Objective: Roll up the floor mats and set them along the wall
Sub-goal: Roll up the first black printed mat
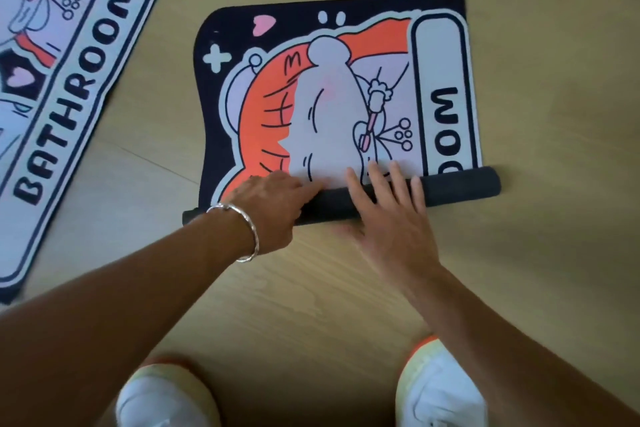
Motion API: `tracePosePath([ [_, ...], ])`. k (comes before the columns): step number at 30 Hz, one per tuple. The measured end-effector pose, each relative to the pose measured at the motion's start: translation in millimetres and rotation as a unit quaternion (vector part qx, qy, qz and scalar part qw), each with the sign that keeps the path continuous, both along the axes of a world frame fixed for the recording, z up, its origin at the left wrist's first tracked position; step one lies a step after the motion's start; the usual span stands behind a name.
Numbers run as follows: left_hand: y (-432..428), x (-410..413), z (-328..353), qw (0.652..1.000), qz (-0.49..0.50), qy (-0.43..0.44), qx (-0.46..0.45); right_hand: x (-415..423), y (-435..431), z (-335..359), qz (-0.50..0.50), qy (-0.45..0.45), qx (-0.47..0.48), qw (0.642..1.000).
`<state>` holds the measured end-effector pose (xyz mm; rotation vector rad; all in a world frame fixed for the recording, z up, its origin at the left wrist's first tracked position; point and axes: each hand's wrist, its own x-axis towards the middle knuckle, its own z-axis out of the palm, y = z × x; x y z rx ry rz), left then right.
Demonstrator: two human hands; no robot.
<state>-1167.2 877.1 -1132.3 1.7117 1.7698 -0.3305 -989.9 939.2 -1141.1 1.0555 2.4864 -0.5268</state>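
Observation:
A cartoon-printed bath mat (pixel 332 87) lies on the wooden floor, partly rolled from its near end. The dark rolled part (pixel 460 184) runs across in front of me. My left hand (pixel 273 198), with a silver bangle on the wrist, presses on the left half of the roll, fingers curled over it. My right hand (pixel 388 204) lies flat over the middle of the roll with its fingers spread onto the printed face. A second mat (pixel 69 80) marked BATHROOM lies flat and unrolled at the left.
The floor (pixel 311 305) is light wood planks. My two white shoes (pixel 166 399) (pixel 440 388) stand at the bottom edge, a little behind the roll. No wall is in view.

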Motion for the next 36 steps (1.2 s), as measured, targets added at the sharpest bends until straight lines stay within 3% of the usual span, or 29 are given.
tracePosePath([
  [3, -31, 12, -3, 0.983, 0.020, 0.077, 0.166, -19, 21, -7, -0.024, -0.009, -0.027, 0.999],
  [5, -35, 12, -13, 0.976, 0.027, 0.094, 0.195, -29, 32, -8, -0.025, -0.026, -0.041, 0.999],
  [8, -22, 11, -14, 0.978, 0.025, 0.104, 0.176, -29, 32, -7, -0.021, -0.022, -0.033, 0.999],
  [11, -1, 6, -5, 0.989, 0.066, 0.068, 0.115, -16, 19, -4, -0.013, 0.054, 0.023, 0.998],
  [17, -3, -6, -3, 0.992, -0.015, -0.073, -0.106, 12, -13, -8, 0.048, 0.042, 0.043, 0.997],
  [18, -13, -4, -4, 0.992, 0.001, -0.087, -0.094, 14, -16, -8, 0.046, 0.038, 0.035, 0.998],
  [22, -43, -4, -11, 0.989, 0.012, -0.073, 0.126, 9, -12, -7, 0.045, 0.019, 0.009, 0.999],
  [26, -48, -6, -7, 0.981, -0.001, 0.009, 0.192, -2, -3, -9, 0.044, 0.006, 0.001, 0.999],
  [31, -50, 4, -7, 0.991, -0.031, 0.072, 0.105, -10, 3, -6, 0.035, 0.009, 0.002, 0.999],
  [36, -17, -7, -5, 0.998, 0.034, 0.025, 0.048, -17, -2, -5, 0.008, 0.077, 0.048, 0.996],
])
